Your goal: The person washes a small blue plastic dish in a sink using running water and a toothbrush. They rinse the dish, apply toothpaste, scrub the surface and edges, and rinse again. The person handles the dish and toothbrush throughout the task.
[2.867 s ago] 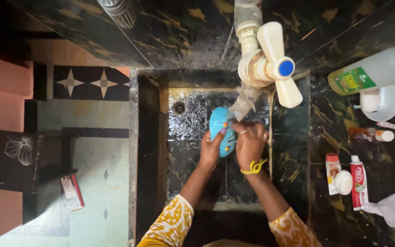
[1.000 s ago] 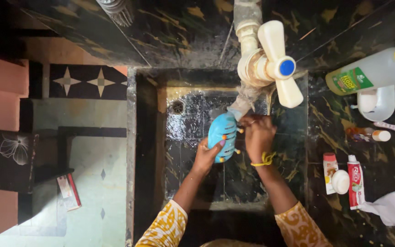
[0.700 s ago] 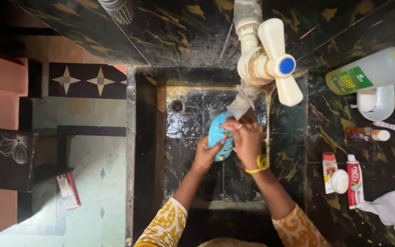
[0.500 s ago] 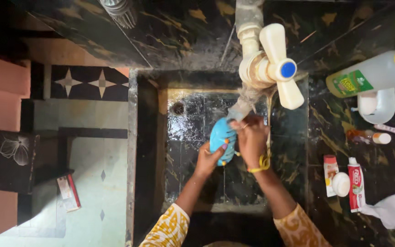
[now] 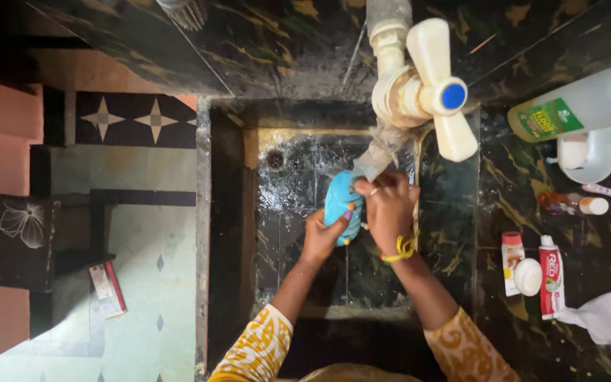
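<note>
A blue oval plastic object with small orange studs (image 5: 339, 201) is held under the spout of a cream tap (image 5: 419, 95) in a dark tiled sink (image 5: 291, 212). My left hand (image 5: 325, 233) grips its lower left side. Over the object's right side lies my right hand (image 5: 389, 212), fingers curled against it; a yellow band circles that wrist. Water wets the sink floor.
A drain hole (image 5: 275, 160) sits at the sink's back left. On the dark counter to the right lie a clear bottle with green label (image 5: 574, 110), a white cup (image 5: 588, 155), two tubes (image 5: 551, 276), a round white lid (image 5: 528, 276) and a white cloth (image 5: 606, 318).
My right hand has been moving back and forth over the blue object under the tap, while my left hand keeps hold and turns it slightly. The view shifted a little.
</note>
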